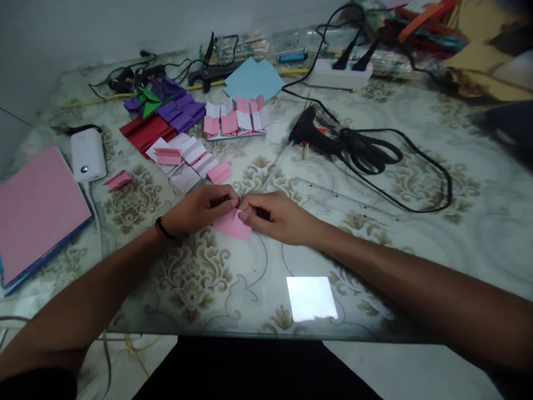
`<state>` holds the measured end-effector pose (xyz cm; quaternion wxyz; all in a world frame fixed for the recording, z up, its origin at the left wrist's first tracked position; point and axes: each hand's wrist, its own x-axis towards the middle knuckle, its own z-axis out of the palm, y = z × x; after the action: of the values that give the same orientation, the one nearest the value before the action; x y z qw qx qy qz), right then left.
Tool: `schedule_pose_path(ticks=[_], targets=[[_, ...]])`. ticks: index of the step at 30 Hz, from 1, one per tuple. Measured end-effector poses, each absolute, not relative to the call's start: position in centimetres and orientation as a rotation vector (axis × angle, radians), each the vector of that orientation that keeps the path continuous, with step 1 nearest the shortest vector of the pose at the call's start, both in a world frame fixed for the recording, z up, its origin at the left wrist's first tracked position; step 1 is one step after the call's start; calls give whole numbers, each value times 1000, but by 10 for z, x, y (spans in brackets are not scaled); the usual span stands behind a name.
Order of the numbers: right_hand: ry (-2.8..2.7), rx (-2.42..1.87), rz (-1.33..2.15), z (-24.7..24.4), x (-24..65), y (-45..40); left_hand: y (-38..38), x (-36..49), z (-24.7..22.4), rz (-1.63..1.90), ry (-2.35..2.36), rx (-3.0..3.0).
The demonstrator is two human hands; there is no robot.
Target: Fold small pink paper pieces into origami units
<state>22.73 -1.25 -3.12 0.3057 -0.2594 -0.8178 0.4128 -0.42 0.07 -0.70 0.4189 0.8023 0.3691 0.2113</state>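
A small pink paper (234, 225) is pinched between both hands, just above the patterned table (191, 278). My left hand (204, 206) grips its upper left side with thumb and fingers, and a black band circles that wrist. On the other side, my right hand (277, 216) holds the paper's upper right part, its fingertips close to those of the left. Beyond my left hand lie folded white and pink papers (194, 153), and a single folded pink piece (118, 180) rests further left.
Pink sheets (41, 211) and a white power bank (88, 153) are at left. Behind are purple papers (181, 111), red paper (147, 130), blue sheets (254, 79) and a white power strip (339, 75). A black glue gun (314, 133) with coiled cable lies right, near a clear ruler (347, 198).
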Motion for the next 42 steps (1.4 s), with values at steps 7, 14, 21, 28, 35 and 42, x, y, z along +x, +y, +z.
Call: schedule_pose_path(ticks=[7, 14, 21, 28, 35, 42], targets=[[-2156, -674, 1072, -31, 227, -13, 1, -3, -6, 530, 936, 2009], [-2150, -677, 1106, -32, 227, -12, 1, -4, -7, 530, 932, 2011], [-2139, -673, 1117, -32, 228, -13, 1, -5, -8, 526, 953, 2038], [-2145, -676, 1108, -31, 227, -13, 1, -4, -8, 523, 956, 2042], [-2140, -664, 1113, -32, 227, -12, 1, -5, -8, 528, 955, 2034], [-2154, -677, 1112, -31, 228, -12, 1, -5, -9, 532, 945, 2024]])
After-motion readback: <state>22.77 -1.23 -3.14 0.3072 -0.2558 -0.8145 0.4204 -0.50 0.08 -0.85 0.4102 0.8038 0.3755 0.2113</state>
